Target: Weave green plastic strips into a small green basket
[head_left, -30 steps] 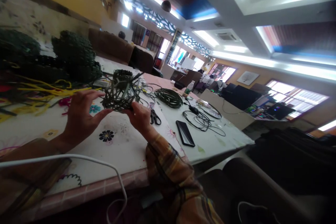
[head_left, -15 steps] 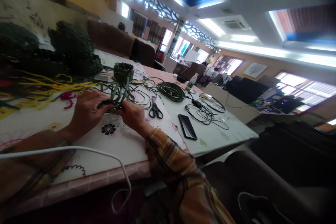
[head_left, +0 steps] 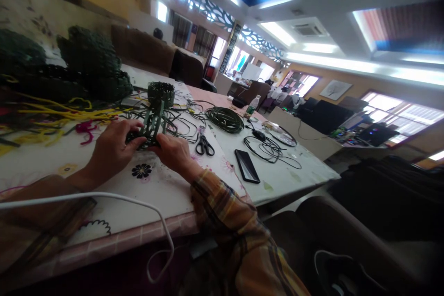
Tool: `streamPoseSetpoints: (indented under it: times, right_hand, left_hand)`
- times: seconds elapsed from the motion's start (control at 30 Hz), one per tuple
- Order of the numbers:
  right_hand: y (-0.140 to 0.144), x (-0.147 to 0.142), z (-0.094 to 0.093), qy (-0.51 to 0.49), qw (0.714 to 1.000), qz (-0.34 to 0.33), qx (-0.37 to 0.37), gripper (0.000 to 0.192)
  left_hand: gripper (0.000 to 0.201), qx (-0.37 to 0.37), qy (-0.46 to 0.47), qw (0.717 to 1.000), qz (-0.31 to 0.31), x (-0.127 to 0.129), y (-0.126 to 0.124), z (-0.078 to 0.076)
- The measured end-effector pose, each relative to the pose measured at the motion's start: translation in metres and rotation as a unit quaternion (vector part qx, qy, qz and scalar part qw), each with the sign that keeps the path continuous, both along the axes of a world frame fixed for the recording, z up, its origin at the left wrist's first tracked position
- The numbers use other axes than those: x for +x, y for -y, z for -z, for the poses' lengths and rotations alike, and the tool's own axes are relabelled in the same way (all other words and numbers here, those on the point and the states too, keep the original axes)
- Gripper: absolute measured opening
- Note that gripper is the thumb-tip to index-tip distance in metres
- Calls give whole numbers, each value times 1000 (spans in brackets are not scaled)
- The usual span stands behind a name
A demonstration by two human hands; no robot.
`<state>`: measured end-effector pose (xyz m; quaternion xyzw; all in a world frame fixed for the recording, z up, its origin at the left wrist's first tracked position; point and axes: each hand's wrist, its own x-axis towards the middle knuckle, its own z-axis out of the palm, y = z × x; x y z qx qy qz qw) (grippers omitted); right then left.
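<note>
1. Crossing the foreground, a white cable (head_left: 114,198) runs above the edge of the flower-printed desk (head_left: 163,199).
2. Pinching between thumb and fingers, the left grip (head_left: 113,145) holds the near left side of a woven dark green strip piece (head_left: 151,138).
3. Opposite it, the right grip (head_left: 175,152), below a plaid sleeve (head_left: 225,203), grasps the right side of the same piece, its loose strips pointing upward over the desk.
4. Black-handled scissors (head_left: 204,141) lie just beyond the right grip; a dark smartphone (head_left: 247,166) rests further right.
5. Yellow strips (head_left: 69,113) and a magenta scrap (head_left: 86,130) lie beyond the left grip.
6. Behind the held piece, a small woven basket (head_left: 161,95) stands upright, with a coil of dark green strip (head_left: 227,122) to its right.
7. Farther back stands a clear bottle (head_left: 252,105).
</note>
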<state>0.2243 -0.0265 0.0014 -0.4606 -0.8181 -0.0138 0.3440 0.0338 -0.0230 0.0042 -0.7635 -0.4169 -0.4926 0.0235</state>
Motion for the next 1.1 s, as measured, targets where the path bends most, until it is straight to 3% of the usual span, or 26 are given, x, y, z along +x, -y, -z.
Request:
streamPoseSetpoints:
  times: [0.13, 0.27, 0.37, 0.53, 0.7, 0.83, 1.1]
  right_hand:
    - [3, 2, -4, -89, 995, -44, -31, 18]
    - [7, 5, -8, -219, 970, -77, -64, 26]
    - [6, 4, -10, -273, 955, -74, -88, 21]
    - [-3, 5, -9, -271, 951, -80, -123, 9]
    - [-10, 8, -6, -332, 918, -122, -180, 8]
    - [-12, 10, -4, -350, 910, -133, -180, 7]
    - [-11, 1, 2, -331, 926, -103, -148, 8]
  left_hand:
    - [38, -22, -9, 1000, 4, -6, -5, -2]
    - [36, -37, 17, 999, 4, -13, -10, -3]
    - [37, -43, 29, 999, 10, -15, -13, -2]
    - [38, -86, 52, 995, 12, -17, -18, 3]
    - [38, -97, 57, 993, 32, -17, -21, 7]
    - [39, -110, 57, 991, 43, -16, -20, 6]
    - [41, 1, -60, 997, 51, -11, -18, -6]
